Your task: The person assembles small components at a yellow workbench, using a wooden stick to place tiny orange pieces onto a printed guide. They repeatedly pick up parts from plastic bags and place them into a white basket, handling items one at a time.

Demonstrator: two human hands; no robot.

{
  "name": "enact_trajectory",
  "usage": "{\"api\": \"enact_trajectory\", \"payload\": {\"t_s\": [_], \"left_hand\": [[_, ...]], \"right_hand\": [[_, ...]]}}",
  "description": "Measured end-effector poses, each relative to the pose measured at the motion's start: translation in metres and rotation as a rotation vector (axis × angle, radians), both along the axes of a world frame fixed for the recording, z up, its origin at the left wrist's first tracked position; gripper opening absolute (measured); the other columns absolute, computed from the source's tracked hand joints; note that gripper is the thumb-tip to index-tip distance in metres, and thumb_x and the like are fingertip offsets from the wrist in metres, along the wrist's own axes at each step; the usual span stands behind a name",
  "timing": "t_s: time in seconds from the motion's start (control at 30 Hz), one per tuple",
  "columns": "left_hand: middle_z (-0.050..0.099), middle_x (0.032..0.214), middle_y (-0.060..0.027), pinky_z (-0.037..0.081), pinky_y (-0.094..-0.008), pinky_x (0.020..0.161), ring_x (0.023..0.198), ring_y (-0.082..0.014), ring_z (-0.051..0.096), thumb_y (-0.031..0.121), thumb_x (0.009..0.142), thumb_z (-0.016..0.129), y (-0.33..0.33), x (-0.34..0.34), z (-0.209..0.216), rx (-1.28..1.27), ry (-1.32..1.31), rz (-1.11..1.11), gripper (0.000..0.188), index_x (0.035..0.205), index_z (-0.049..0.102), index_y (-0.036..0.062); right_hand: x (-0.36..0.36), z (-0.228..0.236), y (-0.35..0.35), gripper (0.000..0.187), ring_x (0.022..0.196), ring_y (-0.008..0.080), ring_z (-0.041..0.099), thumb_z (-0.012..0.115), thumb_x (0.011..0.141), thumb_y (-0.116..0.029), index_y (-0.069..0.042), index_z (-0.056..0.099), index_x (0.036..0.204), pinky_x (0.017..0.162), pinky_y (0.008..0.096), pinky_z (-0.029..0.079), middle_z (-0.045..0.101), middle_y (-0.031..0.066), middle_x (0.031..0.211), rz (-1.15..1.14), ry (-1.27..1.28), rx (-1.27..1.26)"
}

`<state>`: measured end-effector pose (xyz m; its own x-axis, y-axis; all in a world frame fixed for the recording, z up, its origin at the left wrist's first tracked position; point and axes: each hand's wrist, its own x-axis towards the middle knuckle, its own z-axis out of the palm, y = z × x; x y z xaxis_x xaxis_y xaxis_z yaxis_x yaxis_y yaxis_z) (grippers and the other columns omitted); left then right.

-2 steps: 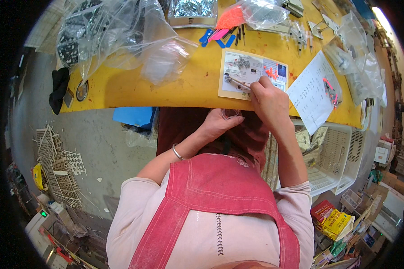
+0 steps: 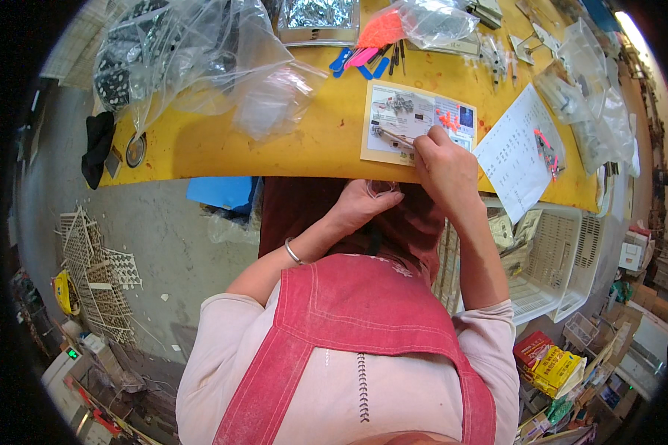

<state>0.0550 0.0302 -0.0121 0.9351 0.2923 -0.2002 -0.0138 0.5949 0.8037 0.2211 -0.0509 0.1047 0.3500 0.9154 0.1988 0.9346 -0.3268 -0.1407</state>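
Observation:
My right hand (image 2: 449,169) is pinched round a pair of thin tweezers (image 2: 398,138) above a printed card (image 2: 375,153). The tweezer tips reach a small group of metal parts (image 2: 377,130) at the card's left side. Another little pile of silvery parts (image 2: 402,104) lies higher on the card, and small orange pieces (image 2: 447,119) are at its right. Just below the table's edge, my left hand (image 2: 360,206) is closed on a clear, thin-looking plastic item (image 2: 382,188); its exact kind I cannot make out.
The yellow table (image 2: 319,152) carries clear plastic bags (image 2: 200,67) at left and hand tools (image 2: 371,63) at back. A white sheet (image 2: 516,159) with small pink and dark parts (image 2: 548,154) lies right. White plastic crates (image 2: 549,259) stand below.

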Motion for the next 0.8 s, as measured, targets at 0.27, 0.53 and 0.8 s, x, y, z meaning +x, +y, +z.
{"api": "enact_trajectory", "payload": {"t_s": [0.27, 0.53, 0.8], "left_hand": [[0.062, 0.128, -0.0011, 0.046, -0.0333, 0.106, 0.119, -0.0133, 0.057, 0.005, 0.094, 0.076, 0.001, -0.001, 0.007, 0.036, 0.045, -0.001, 0.048, 0.138, 0.058, 0.0027], [0.065, 0.125, -0.0023, 0.047, -0.0331, 0.105, 0.116, -0.0142, 0.059, 0.006, 0.093, 0.077, 0.003, -0.001, 0.004, 0.057, 0.05, -0.019, 0.047, 0.136, 0.059, 0.0025], [0.064, 0.122, -0.0018, 0.048, -0.032, 0.103, 0.114, -0.014, 0.06, 0.006, 0.093, 0.077, 0.002, -0.001, 0.007, 0.015, 0.023, 0.01, 0.045, 0.134, 0.06, 0.0025]], "right_hand": [[0.002, 0.001, 0.0, 0.005, 0.071, 0.0348, 0.068, 0.069, 0.089, -0.013, -0.009, 0.067, 0.089, 0.061, 0.0456, 0.055, 0.062, 0.0098, 0.091, -0.027, 0.014, -0.003], [0.01, -0.003, 0.001, 0.005, 0.073, 0.035, 0.069, 0.07, 0.087, -0.011, -0.008, 0.067, 0.09, 0.063, 0.0457, 0.056, 0.064, 0.0102, 0.093, -0.13, -0.011, 0.01], [0.014, -0.003, 0.004, 0.006, 0.074, 0.0356, 0.069, 0.07, 0.087, -0.011, -0.008, 0.067, 0.092, 0.063, 0.0465, 0.057, 0.065, 0.0106, 0.094, -0.147, -0.005, 0.011]]}}
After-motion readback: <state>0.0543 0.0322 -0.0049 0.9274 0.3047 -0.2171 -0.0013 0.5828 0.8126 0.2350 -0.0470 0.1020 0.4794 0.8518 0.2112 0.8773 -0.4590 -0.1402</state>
